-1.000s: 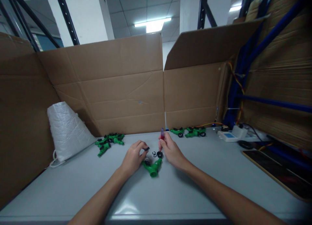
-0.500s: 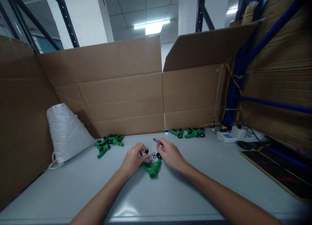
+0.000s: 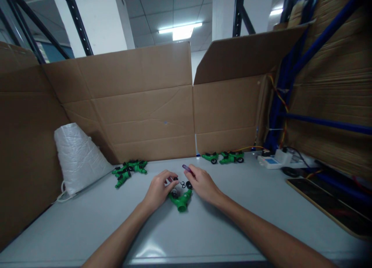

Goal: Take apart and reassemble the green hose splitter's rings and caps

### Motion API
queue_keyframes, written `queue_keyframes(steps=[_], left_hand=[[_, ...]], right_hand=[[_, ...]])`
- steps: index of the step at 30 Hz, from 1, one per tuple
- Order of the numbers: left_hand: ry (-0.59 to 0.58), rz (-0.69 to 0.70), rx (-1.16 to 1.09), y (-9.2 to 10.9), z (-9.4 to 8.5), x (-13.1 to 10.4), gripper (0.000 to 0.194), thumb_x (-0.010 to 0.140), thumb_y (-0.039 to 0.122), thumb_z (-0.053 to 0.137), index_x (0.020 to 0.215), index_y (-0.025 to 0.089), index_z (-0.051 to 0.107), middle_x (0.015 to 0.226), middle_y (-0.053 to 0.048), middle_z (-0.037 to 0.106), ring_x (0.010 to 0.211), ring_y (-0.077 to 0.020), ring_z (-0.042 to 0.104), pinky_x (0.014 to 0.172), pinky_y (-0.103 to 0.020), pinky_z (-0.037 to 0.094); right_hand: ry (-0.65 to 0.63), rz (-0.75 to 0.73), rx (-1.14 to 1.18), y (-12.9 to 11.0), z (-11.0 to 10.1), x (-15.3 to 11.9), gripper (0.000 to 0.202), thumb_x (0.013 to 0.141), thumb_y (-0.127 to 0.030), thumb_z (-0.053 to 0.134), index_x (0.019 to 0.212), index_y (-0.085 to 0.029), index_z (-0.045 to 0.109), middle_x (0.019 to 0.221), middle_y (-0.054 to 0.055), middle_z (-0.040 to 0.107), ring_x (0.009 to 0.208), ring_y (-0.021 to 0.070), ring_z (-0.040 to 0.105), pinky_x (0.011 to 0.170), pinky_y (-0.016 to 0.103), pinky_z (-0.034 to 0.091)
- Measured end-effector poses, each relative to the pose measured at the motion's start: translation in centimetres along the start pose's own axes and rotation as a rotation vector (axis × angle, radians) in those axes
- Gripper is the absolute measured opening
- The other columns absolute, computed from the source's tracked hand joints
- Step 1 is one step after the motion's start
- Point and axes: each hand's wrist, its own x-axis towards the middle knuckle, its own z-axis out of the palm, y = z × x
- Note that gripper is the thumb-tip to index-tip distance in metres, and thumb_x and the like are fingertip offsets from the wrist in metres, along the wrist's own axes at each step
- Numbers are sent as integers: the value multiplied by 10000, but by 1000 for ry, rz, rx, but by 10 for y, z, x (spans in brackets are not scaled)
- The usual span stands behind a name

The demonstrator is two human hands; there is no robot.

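Observation:
Near the middle of the table, my left hand pinches a small black piece between thumb and fingers. My right hand is closed around a slim purple pen-like tool, its end pointing up and left. Just below both hands lies a green Y-shaped fitting with a round opening facing me. Black round parts sit at its two upper arms, one by my left thumb and a black ring-like part beside my right fingers. Small black rings rest on the table between the hands.
Several green fittings with black parts lie at the left, by a white padded bag. More green fittings stand at the back. Cardboard walls enclose the table. A power strip and dark panel are at the right.
The black piece in my left fingers has turned and now sits flatter and slightly lower. My right hand and the green fitting stay nearly in place; the view has shifted slightly.

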Motion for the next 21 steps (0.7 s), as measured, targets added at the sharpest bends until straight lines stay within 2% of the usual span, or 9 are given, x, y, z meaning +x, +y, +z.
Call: queue_keyframes(steps=[4, 6, 12, 21], left_hand=[[6, -31, -55, 2, 2, 1, 149, 965, 283, 683, 1068, 212, 764, 1019, -51, 760, 918, -194, 681, 828, -302, 508], [6, -49, -76, 1, 3, 1, 159, 940, 254, 698, 1077, 215, 769, 1053, -54, 772, 949, -200, 687, 842, -306, 507], [-1, -97, -122, -3, 7, 1, 196, 885, 230, 723, 1073, 208, 776, 1056, -55, 788, 959, -210, 698, 868, -323, 511], [6, -119, -161, 1, 8, 0, 155, 856, 268, 767, 988, 189, 776, 965, -60, 782, 907, -214, 691, 871, -322, 526]], right_hand=[[138, -148, 9, 0, -2, 3, 333, 1087, -407, 466, 833, -223, 580, 875, 51, 622, 881, 231, 599, 798, 335, 449], [187, -171, 42, 1, -4, 4, 370, 1090, -451, 452, 831, -225, 588, 884, 61, 618, 888, 238, 600, 807, 348, 462], [138, -49, 241, 2, -5, 2, 250, 1099, -431, 426, 1036, -230, 561, 804, 6, 639, 719, 199, 633, 704, 317, 467], [132, -171, 293, -11, -6, -9, 134, 1090, -363, 464, 1063, -245, 518, 854, 4, 640, 801, 194, 668, 781, 318, 492]])
